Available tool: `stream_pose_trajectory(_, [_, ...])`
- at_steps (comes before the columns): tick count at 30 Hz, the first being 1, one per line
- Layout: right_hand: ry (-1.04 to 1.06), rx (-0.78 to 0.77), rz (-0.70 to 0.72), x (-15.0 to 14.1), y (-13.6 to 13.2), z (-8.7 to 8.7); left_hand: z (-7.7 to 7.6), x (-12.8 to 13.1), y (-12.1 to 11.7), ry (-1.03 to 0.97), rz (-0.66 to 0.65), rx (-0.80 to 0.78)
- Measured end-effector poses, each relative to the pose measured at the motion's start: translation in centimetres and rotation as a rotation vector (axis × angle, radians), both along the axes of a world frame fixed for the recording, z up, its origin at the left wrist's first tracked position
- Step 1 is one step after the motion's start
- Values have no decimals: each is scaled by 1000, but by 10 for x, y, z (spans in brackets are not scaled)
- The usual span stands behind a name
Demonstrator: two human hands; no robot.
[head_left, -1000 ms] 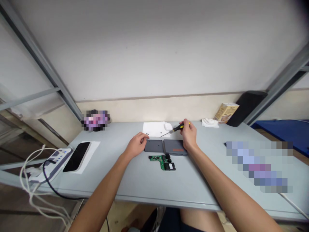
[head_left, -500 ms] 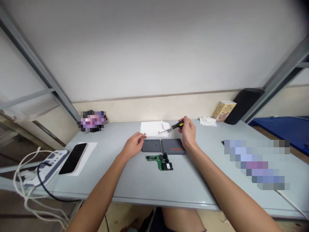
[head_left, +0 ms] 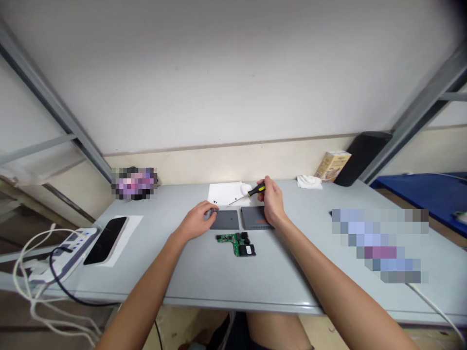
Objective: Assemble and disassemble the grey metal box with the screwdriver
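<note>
In my right hand (head_left: 273, 201) is a screwdriver (head_left: 257, 189) with a black and yellow handle, its thin shaft pointing left and down. The tip is near the far edge of a flat dark grey cover (head_left: 225, 221). My left hand (head_left: 197, 219) has its fingers curled together at the cover's far left corner; anything small between the fingertips is hidden. To the right of the cover lies a dark grey case (head_left: 253, 218), partly behind my right wrist. Nearer to me rests a green circuit board (head_left: 233, 239) with black parts. Small black screws (head_left: 215, 201) lie on white paper (head_left: 222, 190) behind.
A phone (head_left: 106, 240) on paper and a power strip (head_left: 67, 255) with cables are at left. Crumpled tissue (head_left: 309, 182), a yellow carton (head_left: 332, 166) and a black cylinder (head_left: 365, 158) stand back right. Blurred items lie at both sides.
The screwdriver tip has moved off the paper's screw, left toward my left fingers. My left fingertips have shifted slightly onto the cover's corner. The view has turned a little.
</note>
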State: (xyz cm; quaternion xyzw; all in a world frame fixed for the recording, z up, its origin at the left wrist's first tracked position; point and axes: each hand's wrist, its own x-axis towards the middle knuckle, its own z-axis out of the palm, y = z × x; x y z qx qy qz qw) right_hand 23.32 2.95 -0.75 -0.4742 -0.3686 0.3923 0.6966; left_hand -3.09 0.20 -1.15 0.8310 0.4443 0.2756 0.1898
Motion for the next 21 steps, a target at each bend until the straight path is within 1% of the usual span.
stream_pose_trajectory(3, [25, 19, -20, 3, 0, 5, -2, -1, 2, -18, 38, 8])
stream_pose_trajectory(6, [0, 81, -90, 10, -2, 16, -2, -4, 3, -26, 96, 46])
stream_pose_trajectory(9, [-100, 215, -183, 20, -8, 32, -2, -7, 6, -41, 140, 88])
stream_pose_trajectory(11, [-186, 320, -213, 24, -14, 42, -2, -9, 7, -53, 158, 99])
stream_pose_trajectory(13, [-242, 372, -167, 23, -21, 48, -2, -10, 9, -56, 196, 89])
stream_pose_trajectory(15, [-314, 382, -89, 18, -28, 50, -1, -11, 9, -30, 285, 53])
stream_pose_trajectory(18, [-413, 413, -39, 7, -35, 49, 2, -12, 8, 37, 420, -5])
stream_pose_trajectory(19, [-394, 437, -31, 4, -37, 48, 3, -12, 7, 50, 433, -15])
stream_pose_trajectory(21, [-347, 468, -34, -1, -39, 48, 4, -11, 5, 56, 405, -17])
